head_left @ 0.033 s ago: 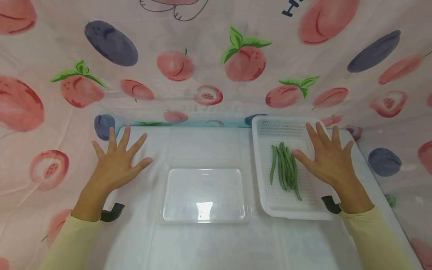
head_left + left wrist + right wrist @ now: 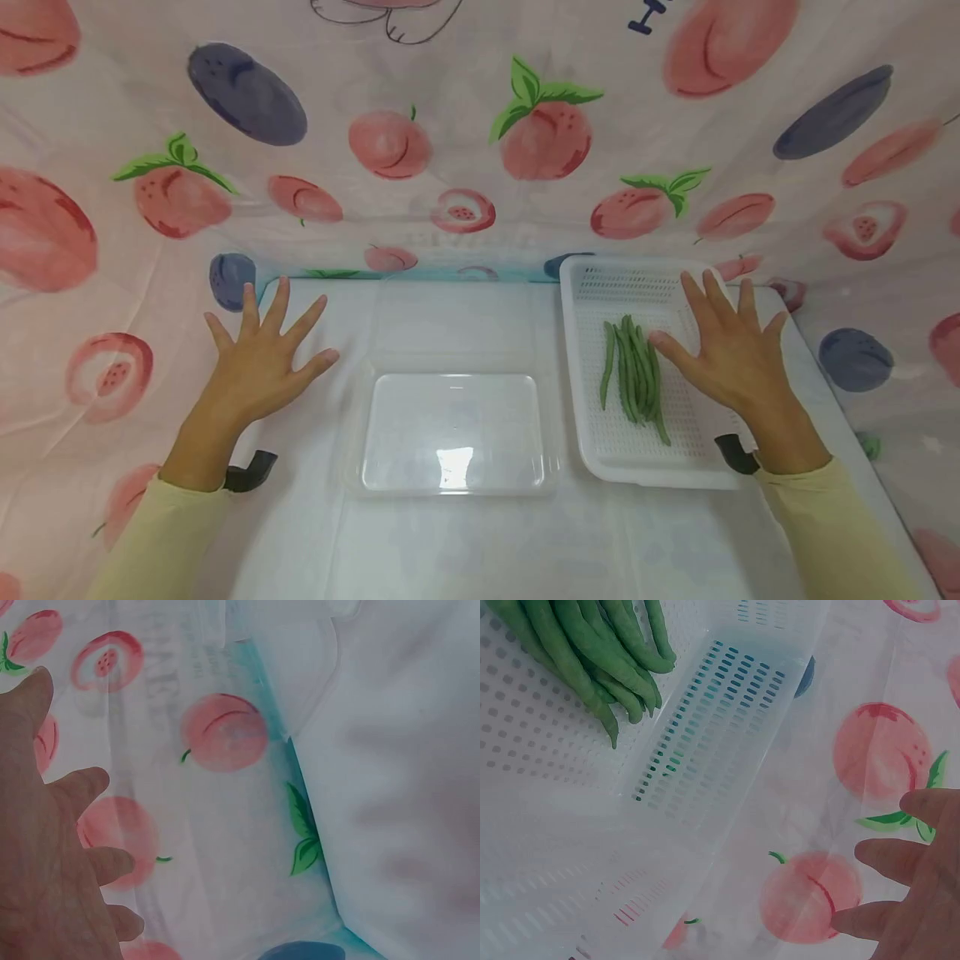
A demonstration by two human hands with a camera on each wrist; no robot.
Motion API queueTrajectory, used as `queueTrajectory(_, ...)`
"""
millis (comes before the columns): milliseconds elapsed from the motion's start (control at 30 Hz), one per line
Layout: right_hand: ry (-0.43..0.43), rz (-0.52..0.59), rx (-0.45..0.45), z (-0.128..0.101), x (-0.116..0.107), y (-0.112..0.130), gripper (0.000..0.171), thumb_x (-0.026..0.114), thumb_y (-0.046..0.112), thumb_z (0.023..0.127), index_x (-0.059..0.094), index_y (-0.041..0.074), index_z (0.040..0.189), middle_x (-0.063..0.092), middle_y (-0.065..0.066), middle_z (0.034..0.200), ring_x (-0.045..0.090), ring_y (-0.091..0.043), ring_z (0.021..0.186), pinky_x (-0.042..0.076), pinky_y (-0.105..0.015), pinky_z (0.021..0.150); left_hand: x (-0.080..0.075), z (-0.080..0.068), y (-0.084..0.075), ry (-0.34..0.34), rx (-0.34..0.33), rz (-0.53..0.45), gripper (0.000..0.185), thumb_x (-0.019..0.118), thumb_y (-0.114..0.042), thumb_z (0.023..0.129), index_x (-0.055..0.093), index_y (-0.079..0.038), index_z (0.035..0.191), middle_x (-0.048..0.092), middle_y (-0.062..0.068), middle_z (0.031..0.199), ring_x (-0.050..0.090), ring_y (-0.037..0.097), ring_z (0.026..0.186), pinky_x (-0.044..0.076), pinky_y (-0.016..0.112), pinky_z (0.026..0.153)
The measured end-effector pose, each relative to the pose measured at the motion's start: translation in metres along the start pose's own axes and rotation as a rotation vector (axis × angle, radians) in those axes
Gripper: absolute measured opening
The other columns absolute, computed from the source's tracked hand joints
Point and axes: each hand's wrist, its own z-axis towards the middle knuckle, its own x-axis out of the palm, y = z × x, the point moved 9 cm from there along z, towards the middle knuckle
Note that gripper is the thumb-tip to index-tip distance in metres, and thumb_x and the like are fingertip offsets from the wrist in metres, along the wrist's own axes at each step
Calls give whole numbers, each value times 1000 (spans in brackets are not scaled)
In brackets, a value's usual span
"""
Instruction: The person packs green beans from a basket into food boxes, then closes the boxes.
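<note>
Both hands were held flat and spread over the white worktop (image 2: 480,542), fingers straight, gripping nothing.

Left hand (image 2: 262,362): hovered or rested near the worktop's far left corner, well apart from the containers. The left wrist view showed its fingers (image 2: 82,787) extended over the fruit-printed pink cloth (image 2: 217,735); whether the palm pressed the surface could not be told from that close, blurred view.

Right hand (image 2: 731,354): lay over the right side of the white perforated plastic basket (image 2: 600,287), which sat at the far right of the worktop. Its thumb pointed toward the bunch of green beans (image 2: 633,375) and came just beside them, apparently without touching. The right wrist view showed the fingers (image 2: 900,859) loose and straight, with the beans (image 2: 592,652) lying apart from them on the basket floor (image 2: 525,742).

Clear rectangular plastic tray (image 2: 453,437): sat in the middle of the worktop, just left of the basket, with nothing in it. A second clear piece, possibly its lid, lay behind it toward the far edge.

Progress, as judged: all the beans lay together lengthwise in the basket and none had reached the clear tray. Handling looked not yet begun; picking up and moving the beans all remained.
</note>
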Motion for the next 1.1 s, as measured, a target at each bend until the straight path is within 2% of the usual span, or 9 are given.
queueTrajectory(267,24,6,14,-2,5,-1,100,47,76,91,4,24,166,4,-18,171,-6,-59,151,-6,-89,101,4,-3,1,31,-13,-4,82,39,-74,97,15,-34,164,-13,13,172,-29,46,151,-22,86,99)
queueTrajectory(633,24,12,16,0,3,0,100,45,77,91,6,22,166,8,-20,170,-5,-60,150,-2,-91,101,8,-3,-2,34,-8,-7,81,39,-74,97,13,-36,164,-13,13,172,-26,48,151,-24,84,100)
queueTrajectory(1100,34,42,-8,7,5,0,99,45,73,94,7,16,166,11,-22,170,9,-60,151,16,-85,107,9,-9,-8,24,-4,-1,80,40,-73,97,15,-37,164,-10,13,172,-24,47,152,-19,85,103)
